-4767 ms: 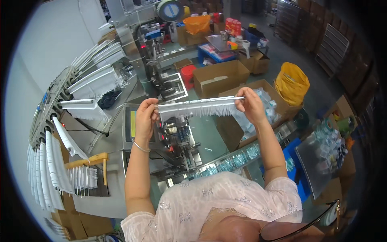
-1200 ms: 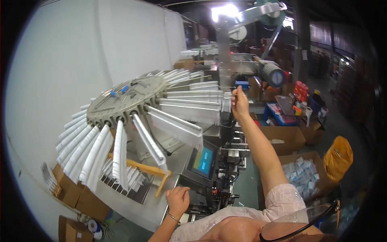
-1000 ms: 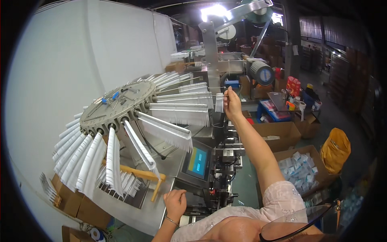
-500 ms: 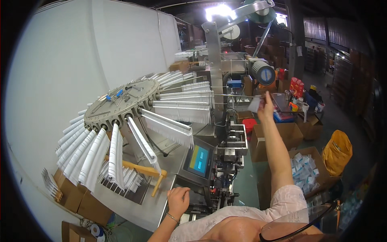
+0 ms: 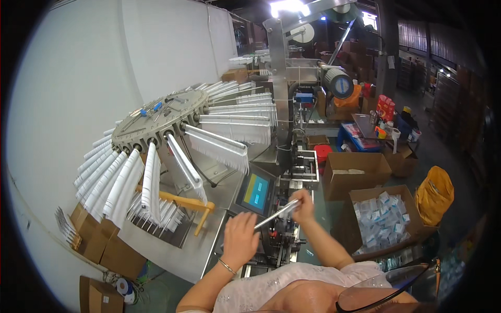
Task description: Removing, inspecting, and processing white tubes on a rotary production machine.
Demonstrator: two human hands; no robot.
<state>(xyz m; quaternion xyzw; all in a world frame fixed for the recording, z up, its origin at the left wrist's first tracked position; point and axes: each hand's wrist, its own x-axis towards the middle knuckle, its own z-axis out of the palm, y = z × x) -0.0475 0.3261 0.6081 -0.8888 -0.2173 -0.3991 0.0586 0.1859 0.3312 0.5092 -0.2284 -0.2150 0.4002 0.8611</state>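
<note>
A slim silvery metal rod (image 5: 273,216) slants between my two hands, in front of the machine's small touch screen (image 5: 255,193). My right hand (image 5: 303,206) is closed round its upper end, where something whitish and blurred shows beside the fingers. At its lower end, the bent fingers of my left hand (image 5: 241,238) close on the rod; their tips are partly hidden. Left of the screen stands a round metal turntable (image 5: 162,117). Rods hung with white fringed strips (image 5: 216,148) stick out all round it.
A yellow wooden rack (image 5: 182,201) stands on the steel worktop, by more strips. At right, a carton (image 5: 383,242) holds many small clear packets, beside a yellow sack (image 5: 435,195). Farther back are another carton (image 5: 357,177), a red stool (image 5: 322,152) and a motor (image 5: 339,83).
My right hand has come back from far right, down toward my body. My left hand has moved up and right from the worktop edge, and the rod now spans both hands.
</note>
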